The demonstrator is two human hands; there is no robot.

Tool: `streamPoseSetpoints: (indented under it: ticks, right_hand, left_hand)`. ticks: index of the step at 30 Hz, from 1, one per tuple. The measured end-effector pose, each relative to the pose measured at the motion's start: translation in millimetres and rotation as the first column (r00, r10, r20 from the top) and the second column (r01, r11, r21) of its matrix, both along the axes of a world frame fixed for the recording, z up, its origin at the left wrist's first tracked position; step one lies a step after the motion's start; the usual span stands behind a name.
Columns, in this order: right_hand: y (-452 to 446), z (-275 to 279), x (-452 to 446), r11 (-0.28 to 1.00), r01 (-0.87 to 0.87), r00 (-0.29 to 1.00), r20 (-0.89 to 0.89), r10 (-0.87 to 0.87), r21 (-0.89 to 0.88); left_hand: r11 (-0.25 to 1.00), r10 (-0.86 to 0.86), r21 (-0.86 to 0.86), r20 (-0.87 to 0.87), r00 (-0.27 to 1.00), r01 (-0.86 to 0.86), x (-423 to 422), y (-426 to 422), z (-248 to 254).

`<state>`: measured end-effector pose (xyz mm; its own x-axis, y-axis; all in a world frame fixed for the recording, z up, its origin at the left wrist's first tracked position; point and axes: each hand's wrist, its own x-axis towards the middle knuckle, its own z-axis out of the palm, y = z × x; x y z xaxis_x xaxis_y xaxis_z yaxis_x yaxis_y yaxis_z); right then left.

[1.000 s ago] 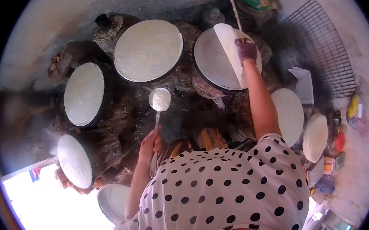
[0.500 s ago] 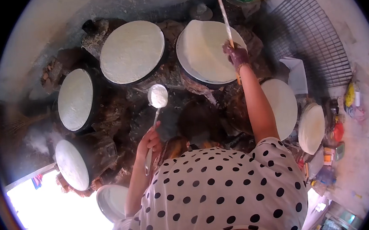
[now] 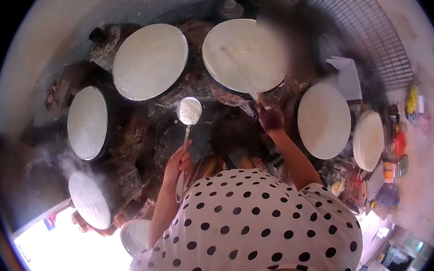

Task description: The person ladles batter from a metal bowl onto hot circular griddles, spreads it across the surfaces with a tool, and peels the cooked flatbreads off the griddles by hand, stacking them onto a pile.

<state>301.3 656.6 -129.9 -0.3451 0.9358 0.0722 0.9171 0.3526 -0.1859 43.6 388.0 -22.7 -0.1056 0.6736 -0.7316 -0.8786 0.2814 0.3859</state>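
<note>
My left hand point(image 3: 178, 163) is closed round the handle of a ladle point(image 3: 189, 111), whose bowl holds thick white batter. It hangs in front of the two back pans. My right hand point(image 3: 271, 117), in a dark glove, is closed on a thin stick point(image 3: 255, 96); the rest of the stick is blurred over the near edge of the back right pan. A smooth white layer covers that back right pan point(image 3: 241, 53). Beside it, the back left pan point(image 3: 150, 62) carries a similar pale layer. Right of my right hand lies another round pan with a pale surface point(image 3: 324, 120).
Two more white-topped round pans point(image 3: 88, 123) point(image 3: 89, 200) stand on the left, steam rising near the lower one. A stack of pale round sheets point(image 3: 368, 141) sits at right. A wire rack point(image 3: 365, 29) leans on the wall. A dark blur hides the area beside the back right pan.
My right hand has come down and toward me from the back right pan with the stick. The raised, uneven sheet there now looks flat. My left hand and ladle have hardly moved.
</note>
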Motion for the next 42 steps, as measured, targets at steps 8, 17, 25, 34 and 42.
streamPoseSetpoints:
  ticks: [8, 17, 25, 34, 42]
  right_hand:
    - [101, -13, 43, 0.981, -0.133, 0.989, 0.082, 0.122, 0.143]
    - [337, 8, -23, 0.928, 0.312, 0.95, 0.064, -0.305, -0.206]
    - [373, 22, -73, 0.935, 0.08, 0.997, 0.033, -0.073, -0.346]
    - [340, 69, -59, 0.983, -0.037, 0.991, -0.131, 0.013, -0.181]
    - [358, 43, -23, 0.994, -0.077, 0.982, -0.176, 0.063, -0.072]
  left_hand:
    - [0.948, 0.169, 0.212, 0.294, 0.941, -0.237, -16, -13, 9]
    - [0.978, 0.185, -0.058, -0.198, 0.963, -0.2, 10, 4, 34]
    - [0.938, 0.307, -0.126, -0.133, 0.942, -0.324, 48, 2, 29]
    - [0.924, 0.351, -0.104, -0.149, 0.924, -0.368, 67, 8, 23]
    - [0.927, 0.36, -0.065, -0.11, 0.926, -0.369, 74, 19, 27]
